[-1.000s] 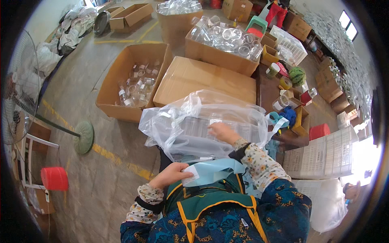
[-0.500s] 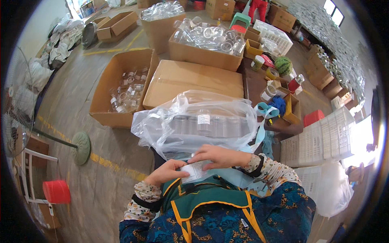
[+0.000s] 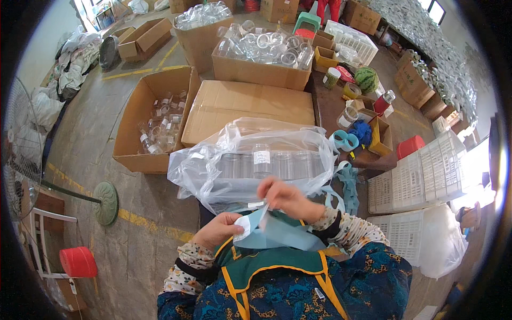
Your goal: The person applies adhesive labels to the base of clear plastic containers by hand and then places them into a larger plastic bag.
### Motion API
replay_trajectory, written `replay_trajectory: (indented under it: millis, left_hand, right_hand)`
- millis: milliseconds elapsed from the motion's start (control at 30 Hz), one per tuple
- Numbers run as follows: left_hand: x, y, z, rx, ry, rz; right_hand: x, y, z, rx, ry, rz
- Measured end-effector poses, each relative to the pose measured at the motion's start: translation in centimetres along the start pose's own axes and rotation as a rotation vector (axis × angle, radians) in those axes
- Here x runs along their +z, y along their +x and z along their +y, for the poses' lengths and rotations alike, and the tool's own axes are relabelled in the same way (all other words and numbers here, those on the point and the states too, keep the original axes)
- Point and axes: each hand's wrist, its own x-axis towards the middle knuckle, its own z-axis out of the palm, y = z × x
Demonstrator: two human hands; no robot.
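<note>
Lower centre, we saw left hand pinching label strip, right hand grip unclear; mid-frame, one clear jar labelled, neighbouring jars apparently not.

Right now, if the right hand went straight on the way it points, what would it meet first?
Most likely the near side of the clear plastic bag: the right hand points forward and to the left, toward it. Depth is unclear, so it might pass above instead.
</note>
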Motion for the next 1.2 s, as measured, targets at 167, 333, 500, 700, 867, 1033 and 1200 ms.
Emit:
replay_trajectory:
  millis: [167,333,500,700,867,1033,1200]
  left_hand:
    - [-4.0,-0.1,-0.9,-0.036,0.212,0.100]
    - [-5.0,-1.2,-1.5,-0.083,0.255,0.121]
    - [-5.3,-1.3,-1.6,-0.076,0.235,0.147]
    - [-5.9,-1.1,-1.3,-0.104,0.222,0.143]
    - [-6.3,-0.5,-1.4,-0.111,0.198,0.142]
    - [-6.3,0.1,-1.3,-0.104,0.194,0.129]
    - [-7.6,1.6,-1.2,-0.103,0.452,0.034]
  right_hand:
    - [-8.6,1.0,-0.8,0.067,0.384,0.613]
    - [-17.7,0.5,6.5,0.408,-0.822,0.194]
    - [-18.2,1.4,11.7,0.470,-1.364,-0.237]
    - [-19.0,0.9,14.6,0.429,-1.437,-0.349]
    - [-17.5,1.6,13.9,0.266,-1.682,-0.150]
    - [-20.3,2.4,15.8,0.567,-1.383,-0.147]
    - [-23.9,2.7,16.0,0.768,-1.004,-0.161]
